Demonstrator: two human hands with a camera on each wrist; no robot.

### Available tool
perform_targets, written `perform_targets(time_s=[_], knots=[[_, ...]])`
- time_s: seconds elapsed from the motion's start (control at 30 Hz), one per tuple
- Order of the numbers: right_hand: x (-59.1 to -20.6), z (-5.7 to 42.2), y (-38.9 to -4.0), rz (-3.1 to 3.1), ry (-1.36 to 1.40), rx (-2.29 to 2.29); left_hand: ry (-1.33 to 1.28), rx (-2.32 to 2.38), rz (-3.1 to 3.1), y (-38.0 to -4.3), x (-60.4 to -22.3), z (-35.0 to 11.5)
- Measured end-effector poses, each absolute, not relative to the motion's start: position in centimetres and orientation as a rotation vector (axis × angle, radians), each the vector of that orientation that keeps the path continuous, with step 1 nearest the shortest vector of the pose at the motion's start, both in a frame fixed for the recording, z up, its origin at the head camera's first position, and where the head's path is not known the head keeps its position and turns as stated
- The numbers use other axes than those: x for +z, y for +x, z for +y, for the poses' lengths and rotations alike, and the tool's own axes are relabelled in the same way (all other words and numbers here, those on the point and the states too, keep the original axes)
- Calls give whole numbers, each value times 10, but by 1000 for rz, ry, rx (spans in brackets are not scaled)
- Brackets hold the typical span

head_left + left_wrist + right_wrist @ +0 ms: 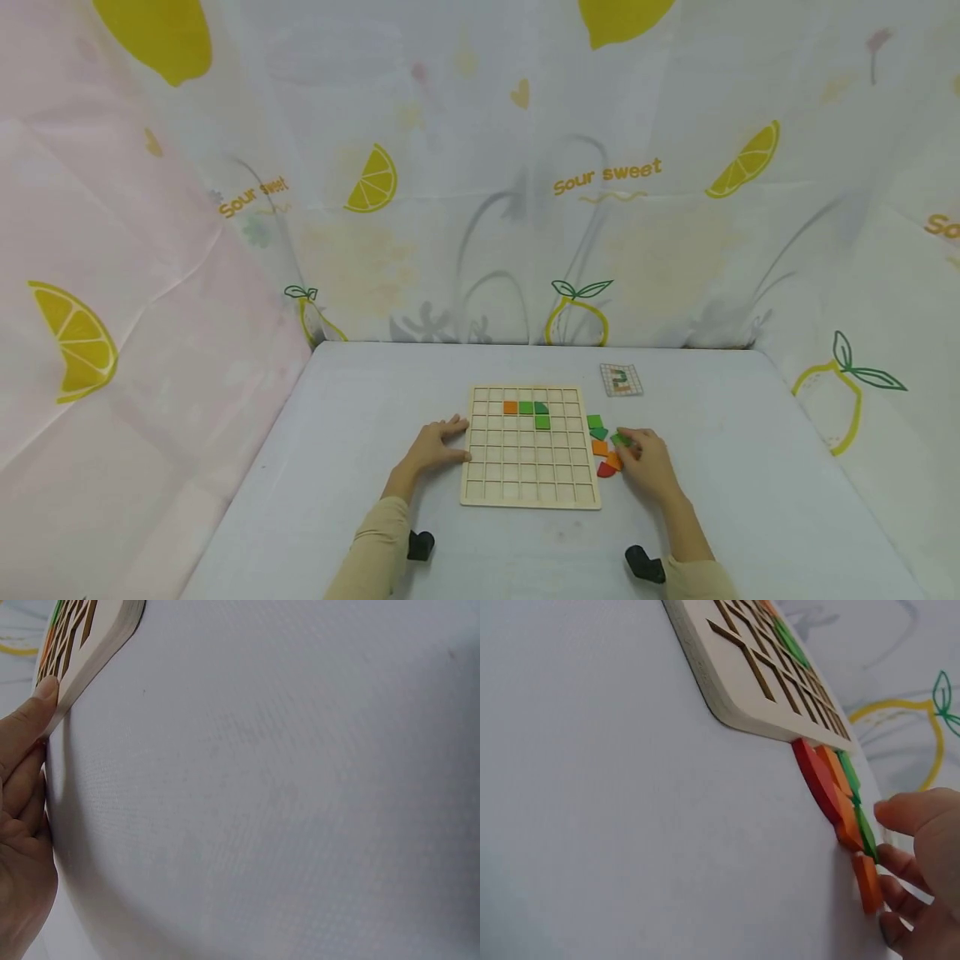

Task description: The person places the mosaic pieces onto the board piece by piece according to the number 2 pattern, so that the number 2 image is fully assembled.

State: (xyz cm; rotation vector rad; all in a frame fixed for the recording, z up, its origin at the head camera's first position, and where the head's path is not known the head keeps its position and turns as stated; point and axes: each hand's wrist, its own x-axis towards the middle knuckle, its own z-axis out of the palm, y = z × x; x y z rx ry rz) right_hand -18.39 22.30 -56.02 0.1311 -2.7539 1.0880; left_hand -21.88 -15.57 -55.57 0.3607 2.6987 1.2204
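A pale wooden grid board (517, 489) lies on the table. My left hand (433, 446) rests at its left edge, fingers extended and spread from the thumb; in the left wrist view the thumb (46, 688) presses on the rim. On the board sit an orange square tile (511, 407), two green squares and a rounded dark green tile (541, 408). Right of the board, my right hand (651, 465) pinches a green tile (619, 439) at its fingertips. Below those fingers, an orange tile (867, 885) shows in the right wrist view.
Loose tiles lie along the board's right edge: a green square (595, 422), a dark green piece (598, 433), orange pieces (600, 448) and a red rounded piece (606, 470). A small pattern card (621, 380) lies behind them. Printed cloth (480, 250) hangs beyond the table.
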Motion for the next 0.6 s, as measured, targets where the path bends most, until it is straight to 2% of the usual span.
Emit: perform_targets(time_s=[0.3, 0.6], knots=[[-565, 195, -212, -2717, 65, 987, 355, 1234, 2690, -219, -555, -155], [-558, 195, -213, -2779, 68, 1036, 333, 1241, 2688, -220, -557, -155]])
